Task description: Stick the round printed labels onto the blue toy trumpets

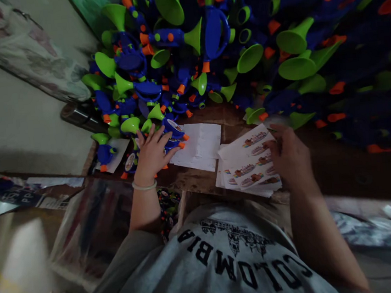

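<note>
Near the desk's front edge, the left hand spreads its fingers over labelled toy trumpets; the right hand pinches a sticker sheet. Behind, many piled trumpets appear unlabelled.

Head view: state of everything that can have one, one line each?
Toy trumpets: heaped, facing various ways
Left grip: open, fingers spread among trumpets
Labelled trumpet: beside left grip, oval label showing
Sticker sheets: overlapping, printed side up
Right grip: at sheets' edge; pinch unclear
White paper: lying flat
</note>
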A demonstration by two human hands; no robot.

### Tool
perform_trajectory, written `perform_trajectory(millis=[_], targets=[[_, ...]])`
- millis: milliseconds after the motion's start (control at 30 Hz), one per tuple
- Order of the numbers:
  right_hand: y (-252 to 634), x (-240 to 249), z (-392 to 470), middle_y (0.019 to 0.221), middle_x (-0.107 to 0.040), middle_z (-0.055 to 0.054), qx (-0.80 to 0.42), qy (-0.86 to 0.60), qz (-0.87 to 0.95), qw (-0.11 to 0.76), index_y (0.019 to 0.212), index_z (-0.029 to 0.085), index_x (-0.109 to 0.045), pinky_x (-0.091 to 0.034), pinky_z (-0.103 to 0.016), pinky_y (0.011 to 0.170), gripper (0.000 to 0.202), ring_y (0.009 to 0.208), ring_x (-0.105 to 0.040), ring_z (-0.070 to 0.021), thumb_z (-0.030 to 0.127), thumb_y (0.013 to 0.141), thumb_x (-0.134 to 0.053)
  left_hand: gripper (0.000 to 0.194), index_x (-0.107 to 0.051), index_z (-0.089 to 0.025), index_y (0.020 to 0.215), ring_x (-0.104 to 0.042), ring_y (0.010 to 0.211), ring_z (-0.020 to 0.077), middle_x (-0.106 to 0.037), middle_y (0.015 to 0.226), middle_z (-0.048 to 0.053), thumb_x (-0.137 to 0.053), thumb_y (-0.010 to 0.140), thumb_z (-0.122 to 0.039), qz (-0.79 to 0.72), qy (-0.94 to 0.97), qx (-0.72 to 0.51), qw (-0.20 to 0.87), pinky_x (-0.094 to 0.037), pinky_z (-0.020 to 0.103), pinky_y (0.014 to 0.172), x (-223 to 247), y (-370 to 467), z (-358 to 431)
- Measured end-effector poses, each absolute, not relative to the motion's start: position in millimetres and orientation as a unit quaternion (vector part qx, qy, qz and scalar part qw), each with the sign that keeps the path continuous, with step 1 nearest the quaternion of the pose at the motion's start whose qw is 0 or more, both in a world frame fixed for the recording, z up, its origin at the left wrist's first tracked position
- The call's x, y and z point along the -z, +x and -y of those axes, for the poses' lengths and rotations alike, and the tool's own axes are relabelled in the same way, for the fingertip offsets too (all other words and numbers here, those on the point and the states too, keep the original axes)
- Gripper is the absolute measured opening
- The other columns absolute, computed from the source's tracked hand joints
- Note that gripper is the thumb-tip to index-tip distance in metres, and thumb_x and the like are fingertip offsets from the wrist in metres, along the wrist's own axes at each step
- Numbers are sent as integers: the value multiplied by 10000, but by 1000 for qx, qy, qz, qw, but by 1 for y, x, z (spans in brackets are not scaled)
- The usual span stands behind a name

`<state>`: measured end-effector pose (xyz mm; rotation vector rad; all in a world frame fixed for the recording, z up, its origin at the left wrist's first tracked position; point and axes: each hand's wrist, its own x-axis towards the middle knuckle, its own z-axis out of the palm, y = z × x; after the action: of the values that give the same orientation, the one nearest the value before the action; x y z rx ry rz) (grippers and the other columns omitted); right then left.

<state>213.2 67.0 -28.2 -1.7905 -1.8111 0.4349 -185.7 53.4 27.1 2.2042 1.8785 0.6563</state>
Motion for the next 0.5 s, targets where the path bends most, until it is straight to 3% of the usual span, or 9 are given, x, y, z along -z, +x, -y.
perform_trajectory(millis=[100,167,200,300,400,500], targets=[[209,21,-75,1426,-665,-281,-121,-630,734,223,1378,159,-642,-539,-685,1074,452,1302,-662,-466,308,959,-568,549,-739,-230,1309,-563,1521,382,-694,1513,143,-681,946,-638,-662,675,-317,79,-284,598,1360,-28,-195,-41],[192,13,-87,1477,-646,-264,-137,-561,779,242,1421,170,-620,-531,-676,1123,490,1378,-630,-452,371,975,-612,556,-710,-209,1321,-685,1358,319,-760,1371,133,-591,992,-641,-720,563,-404,26,-479,500,1240,-31,-210,-28],[179,9,-97,1474,-659,-247,-157,-522,799,254,1457,180,-592,-537,-666,1131,536,1391,-630,-438,415,978,-637,561,-699,-195,1322,-713,1292,306,-772,1314,133,-557,1005,-635,-752,505,-424,-4,-517,479,1197,-33,-221,-21],[121,-2,-132,1479,-689,-218,-260,-422,833,247,1549,187,-494,-504,-663,1182,713,1416,-635,-414,487,943,-718,579,-686,-153,1298,-695,1293,346,-754,1305,176,-566,980,-622,-829,412,-377,-29,-479,514,1221,-33,-256,-3],[53,-1,-165,1612,-591,-211,-400,-412,795,194,1614,192,-406,-477,-617,1229,836,1474,-602,-381,453,902,-759,550,-687,-156,1228,-643,1371,408,-752,1293,208,-631,931,-616,-861,383,-322,92,-395,581,1269,-22,-283,6],[-3,8,-180,1604,-568,-287,-433,-410,785,168,1619,92,-380,-478,-604,1223,913,1459,-611,-411,446,878,-778,512,-694,-179,1136,-582,1441,441,-753,1307,211,-740,858,-607,-850,363,-338,177,-326,617,1297,-3,-294,8]])
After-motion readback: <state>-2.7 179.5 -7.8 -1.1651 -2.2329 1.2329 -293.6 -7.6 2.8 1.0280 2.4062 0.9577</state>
